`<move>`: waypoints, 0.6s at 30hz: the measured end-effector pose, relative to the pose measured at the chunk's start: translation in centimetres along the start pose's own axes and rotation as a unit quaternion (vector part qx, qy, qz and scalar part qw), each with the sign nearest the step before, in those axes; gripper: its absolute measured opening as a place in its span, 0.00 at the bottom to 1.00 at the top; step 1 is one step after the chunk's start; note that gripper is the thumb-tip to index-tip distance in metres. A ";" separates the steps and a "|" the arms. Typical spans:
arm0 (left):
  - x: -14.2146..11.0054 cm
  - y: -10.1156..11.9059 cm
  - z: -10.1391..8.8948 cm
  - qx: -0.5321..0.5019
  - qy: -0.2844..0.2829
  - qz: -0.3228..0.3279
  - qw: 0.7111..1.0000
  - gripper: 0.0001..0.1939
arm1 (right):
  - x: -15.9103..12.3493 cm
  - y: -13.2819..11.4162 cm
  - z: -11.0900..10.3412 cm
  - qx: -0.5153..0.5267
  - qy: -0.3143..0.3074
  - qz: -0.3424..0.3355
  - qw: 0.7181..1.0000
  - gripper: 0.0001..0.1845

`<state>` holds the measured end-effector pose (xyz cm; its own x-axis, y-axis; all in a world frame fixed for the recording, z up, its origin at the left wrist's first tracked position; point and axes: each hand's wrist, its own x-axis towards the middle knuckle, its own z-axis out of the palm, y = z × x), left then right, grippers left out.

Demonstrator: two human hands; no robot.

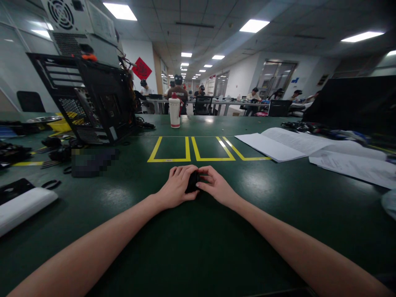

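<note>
A small black object sits between my two hands near the middle of the green table; its kind is hard to make out, since fingers cover much of it. My left hand wraps over it from the left, thumb at the near side and fingers across the top. From the right, my right hand has its thumb and fingers closed on the object's right side. Just beyond the hands, yellow tape outlines mark the tabletop.
An open black computer case with a metal unit on top stands at left. A white cup is behind the tape. Papers lie at right; a white block and cables lie left. People sit farther back.
</note>
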<state>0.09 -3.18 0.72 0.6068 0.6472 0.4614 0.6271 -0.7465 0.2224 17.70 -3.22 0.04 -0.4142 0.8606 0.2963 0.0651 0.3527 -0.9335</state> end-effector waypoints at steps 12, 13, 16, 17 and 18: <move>0.0 0.0 0.1 0.002 0.003 0.005 1.000 0.32 | -0.3 -0.4 0.2 0.017 -0.019 0.014 1.000 0.11; 0.0 0.0 0.1 0.004 0.003 0.005 1.000 0.32 | -0.3 -0.3 0.3 0.019 -0.014 0.011 1.000 0.10; 0.0 0.0 0.1 0.007 0.003 0.004 1.000 0.32 | -0.2 -0.1 0.3 0.022 -0.003 -0.008 1.000 0.12; 0.0 0.0 0.1 0.007 0.003 0.004 1.000 0.31 | -0.2 -0.1 0.3 0.020 0.001 -0.014 1.000 0.13; 0.0 0.0 0.2 0.008 0.004 0.004 1.000 0.31 | -0.2 -0.1 0.3 0.018 0.004 -0.017 1.000 0.15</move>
<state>0.16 -3.15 0.57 0.6079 0.6405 0.4694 0.6304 -0.7487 0.2052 17.52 -3.52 0.07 -0.4091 0.8512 0.3288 0.0184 0.3680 -0.9297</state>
